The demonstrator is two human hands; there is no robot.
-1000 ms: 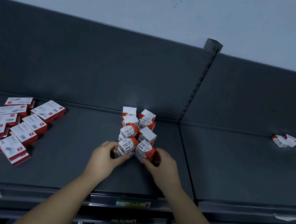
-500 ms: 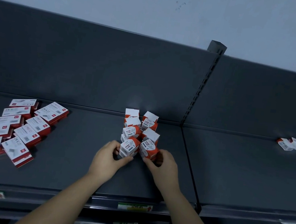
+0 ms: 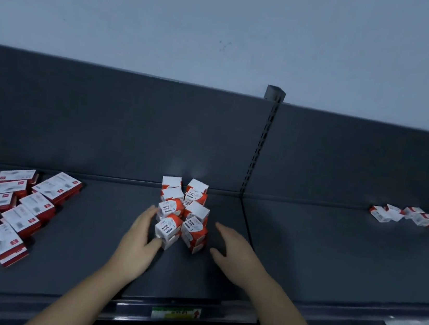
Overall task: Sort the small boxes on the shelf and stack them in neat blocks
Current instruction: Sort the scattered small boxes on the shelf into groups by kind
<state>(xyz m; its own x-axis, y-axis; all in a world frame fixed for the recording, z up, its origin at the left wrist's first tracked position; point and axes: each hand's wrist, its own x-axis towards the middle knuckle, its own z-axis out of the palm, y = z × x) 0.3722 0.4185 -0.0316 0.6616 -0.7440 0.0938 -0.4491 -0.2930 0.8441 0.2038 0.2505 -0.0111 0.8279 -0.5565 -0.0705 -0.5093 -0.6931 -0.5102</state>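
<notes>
A dark grey shelf (image 3: 92, 255) runs across the view below a pale wall (image 3: 199, 24), with a slotted upright (image 3: 259, 152) dividing its back panel. In the middle of the shelf, just left of the upright's foot, stands a block of small red-and-white boxes (image 3: 183, 212) labelled as paper clips, set in two rows running from front to back and stacked more than one high; the boxes sit slightly askew to one another, so the block is not square. The left hand (image 3: 140, 242) lies on the shelf at the block's left side, fingers spread and loose, its thumb touching the lower front corner of the nearest left box and its fingertips against the side of the row; it grips nothing. The right hand (image 3: 234, 249) is on the other side, open with fingers apart, near the block but clear of it, with bare shelf between its fingertips and the nearest box. At the far left lie flat boxes (image 3: 16, 207), red and white, larger and thinner, spread in loose overlapping rows. Far to the right, against the back panel, a cluster of loose boxes (image 3: 403, 215) lies jumbled. A label strip (image 3: 175, 313) shows on the shelf's front edge below the hands.
</notes>
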